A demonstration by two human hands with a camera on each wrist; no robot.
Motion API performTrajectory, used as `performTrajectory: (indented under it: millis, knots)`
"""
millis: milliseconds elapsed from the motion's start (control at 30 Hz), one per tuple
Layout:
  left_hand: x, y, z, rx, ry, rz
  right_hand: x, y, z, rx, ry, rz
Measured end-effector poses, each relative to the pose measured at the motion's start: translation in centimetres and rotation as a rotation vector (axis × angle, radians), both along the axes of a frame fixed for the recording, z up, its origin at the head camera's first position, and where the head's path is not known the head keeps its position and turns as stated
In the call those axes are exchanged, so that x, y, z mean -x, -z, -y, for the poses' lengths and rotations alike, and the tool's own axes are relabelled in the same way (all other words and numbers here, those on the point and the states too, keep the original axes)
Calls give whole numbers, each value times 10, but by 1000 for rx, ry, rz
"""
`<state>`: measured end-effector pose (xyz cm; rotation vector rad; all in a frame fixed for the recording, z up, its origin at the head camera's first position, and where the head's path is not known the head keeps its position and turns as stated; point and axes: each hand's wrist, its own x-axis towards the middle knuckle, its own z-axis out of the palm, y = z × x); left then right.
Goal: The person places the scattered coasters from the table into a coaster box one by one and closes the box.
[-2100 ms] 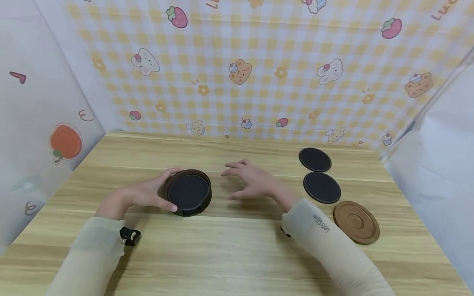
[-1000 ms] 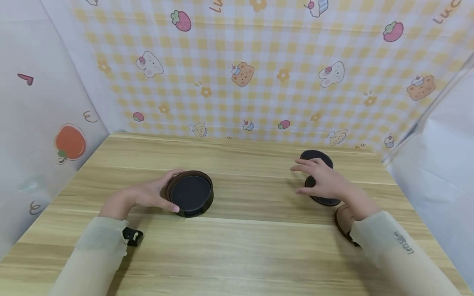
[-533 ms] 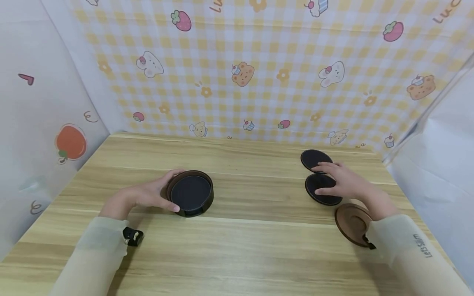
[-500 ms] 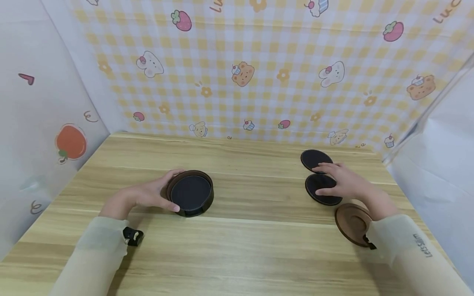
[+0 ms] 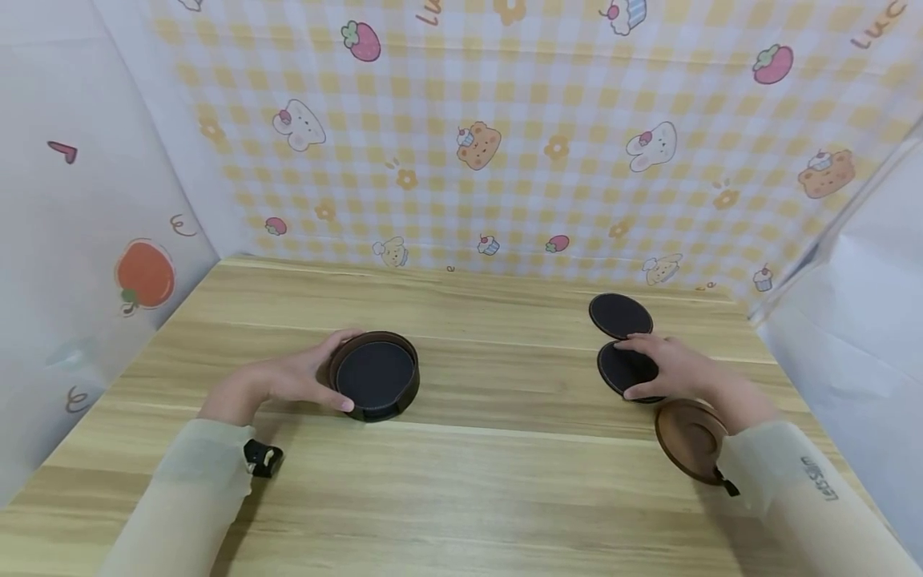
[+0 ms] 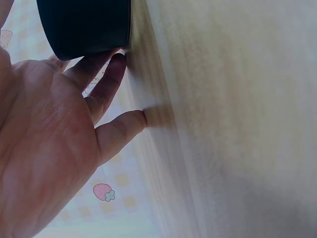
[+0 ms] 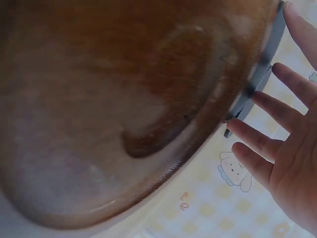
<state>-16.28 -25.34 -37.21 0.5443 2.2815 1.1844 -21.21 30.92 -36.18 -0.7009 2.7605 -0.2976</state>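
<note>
Head camera first: closest to me, pale sleeves (image 5: 169, 501) cover both forearms above the wood-grain surface (image 5: 461, 489), with lettering on the right one and a black clasp (image 5: 263, 460) at the left cuff. Just past the right cuff I find a brown round disc (image 5: 678, 437), flat and ring-patterned, partly hidden by the arm; it fills much of my right wrist feed.

Farther in, I have the left hand (image 5: 306, 377) holding the round black holder (image 5: 411, 393), thumb at its near side, fingers reaching round behind in a wide curve. My left wrist feed shows the little finger's tip on the surface, apart from the holder. Inside the upright holder lies a black coaster (image 5: 375, 375).

Well to the right, the right hand (image 5: 674, 367) straddles the nearer loose coaster (image 5: 622, 370), thumb at its near edge, spread fingers at its far edge; I cannot tell whether they pinch it. Just behind lies the farther loose coaster (image 5: 620, 315).

Beyond everything hangs a yellow-and-white checked cloth (image 5: 433, 176) with cartoon prints.
</note>
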Motion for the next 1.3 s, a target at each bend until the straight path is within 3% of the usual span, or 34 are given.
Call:
performTrajectory:
  millis: [633,1300]
  knots:
    - [-1,-1,-1,55,-17,-9,-6,4,12,-20,-26,34]
    - [-1,-2,-1,50,-21,-3,-2,-1,31,-48,-60,-42]
